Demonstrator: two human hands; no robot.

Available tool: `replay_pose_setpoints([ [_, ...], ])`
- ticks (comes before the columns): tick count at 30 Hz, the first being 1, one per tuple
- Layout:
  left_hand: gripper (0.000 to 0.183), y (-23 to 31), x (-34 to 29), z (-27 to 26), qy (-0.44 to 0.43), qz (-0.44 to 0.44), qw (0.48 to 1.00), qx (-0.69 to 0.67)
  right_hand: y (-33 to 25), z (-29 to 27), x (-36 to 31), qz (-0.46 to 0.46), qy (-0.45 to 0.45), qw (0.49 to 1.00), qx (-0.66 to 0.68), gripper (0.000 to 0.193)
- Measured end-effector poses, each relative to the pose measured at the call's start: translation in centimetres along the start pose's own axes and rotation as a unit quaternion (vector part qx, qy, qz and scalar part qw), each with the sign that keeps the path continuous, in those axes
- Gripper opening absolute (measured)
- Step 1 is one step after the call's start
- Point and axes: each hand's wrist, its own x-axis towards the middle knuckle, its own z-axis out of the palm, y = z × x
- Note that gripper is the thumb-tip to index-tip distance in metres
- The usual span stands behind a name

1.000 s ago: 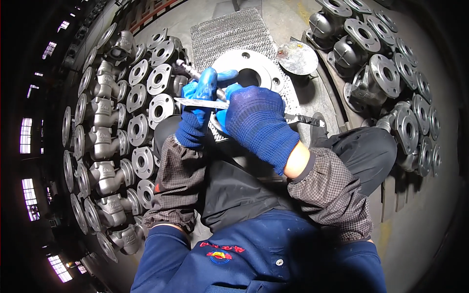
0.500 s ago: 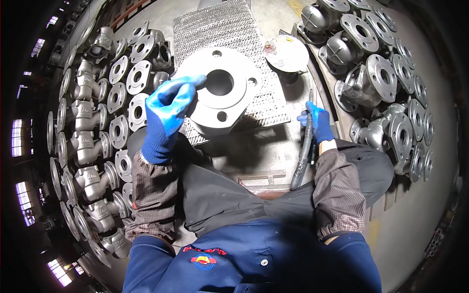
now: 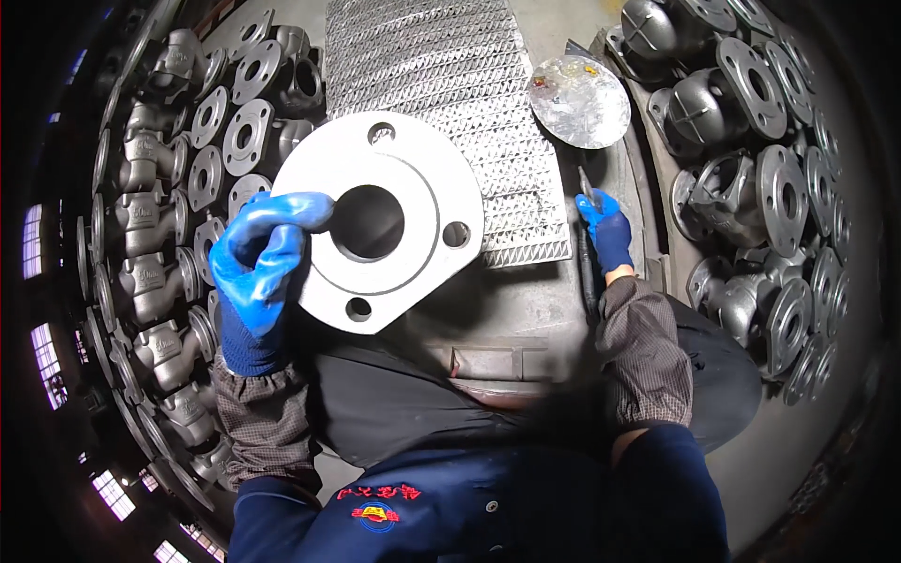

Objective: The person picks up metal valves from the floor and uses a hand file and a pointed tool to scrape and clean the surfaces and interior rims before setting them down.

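Note:
In my blue-gloved left hand (image 3: pixel 267 249) is a pale metal valve body (image 3: pixel 422 281), gripped at its left side with fingertips near the central bore. Its large flange faces up, with one straight-cut edge and smaller bolt holes around the dark bore. The rest of the casting is hidden beneath. My right hand (image 3: pixel 608 225), also gloved in blue, is closed around a slim tool (image 3: pixel 587 184) with a narrow metal tip pointing away from me. A dark hose (image 3: pixel 589 272) runs from below that hand toward my lap.
A ridged metal plate (image 3: pixel 422 56) covers the bench ahead. Beside it stands a round metal disc (image 3: pixel 582 103) with coloured spots. Flanged valve castings (image 3: pixel 145 220) crowd the left in rows. More castings (image 3: pixel 788 197) are stacked on the right.
The valve body has come up off the ridged plate and nearer to me, moving left with my left hand. My right hand still grips the tool, its tip now pointing away.

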Motion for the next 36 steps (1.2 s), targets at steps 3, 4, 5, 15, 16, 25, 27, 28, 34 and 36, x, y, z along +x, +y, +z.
replay_pose_setpoints([
  [3, 0.032, 0.1, 0.4, 0.3, 0.013, 0.038, 0.999, 0.004, -0.5, -0.1, -0.5, -0.017, 0.024, 0.994, 0.106, 0.052],
  [4, 0.029, 0.2, 0.7, 0.6, 0.014, 0.043, 0.999, 0.002, -0.7, -0.6, -0.7, -0.020, 0.016, 0.983, 0.183, 0.053],
  [5, 0.026, 0.3, 1.0, 0.8, 0.016, 0.046, 0.999, 0.001, -1.3, -1.0, -1.1, -0.023, -0.003, 0.969, 0.246, 0.053],
  [15, 0.020, -0.3, 2.4, 0.4, 0.083, 0.022, 0.996, 0.010, -15.0, -2.6, -6.7, -0.009, -0.140, 0.962, 0.233, 0.049],
  [16, 0.020, -0.5, 2.3, 0.4, 0.100, 0.008, 0.995, -0.015, -14.9, -2.6, -6.6, -0.033, -0.147, 0.956, 0.250, 0.048],
  [25, 0.020, 0.4, 2.0, 0.3, 0.106, -0.023, 0.994, -0.029, -12.5, 0.5, -4.3, -0.154, -0.022, 0.985, 0.079, 0.036],
  [27, 0.020, 0.6, 2.0, 0.3, 0.113, -0.036, 0.993, -0.023, -12.8, 1.1, -4.3, -0.126, -0.016, 0.988, 0.088, 0.036],
  [28, 0.020, 0.5, 2.0, 0.2, 0.114, -0.037, 0.993, -0.023, -12.6, 1.4, -4.1, -0.126, -0.017, 0.988, 0.088, 0.036],
  [34, 0.021, 0.5, 2.8, 0.6, 0.099, -0.020, 0.993, -0.057, -9.7, 1.5, -2.3, -0.183, 0.084, 0.975, -0.096, 0.035],
  [36, 0.021, 0.4, 2.1, -0.1, 0.113, 0.001, 0.993, -0.022, -12.6, 3.1, -3.4, -0.191, 0.074, 0.948, -0.242, 0.033],
])
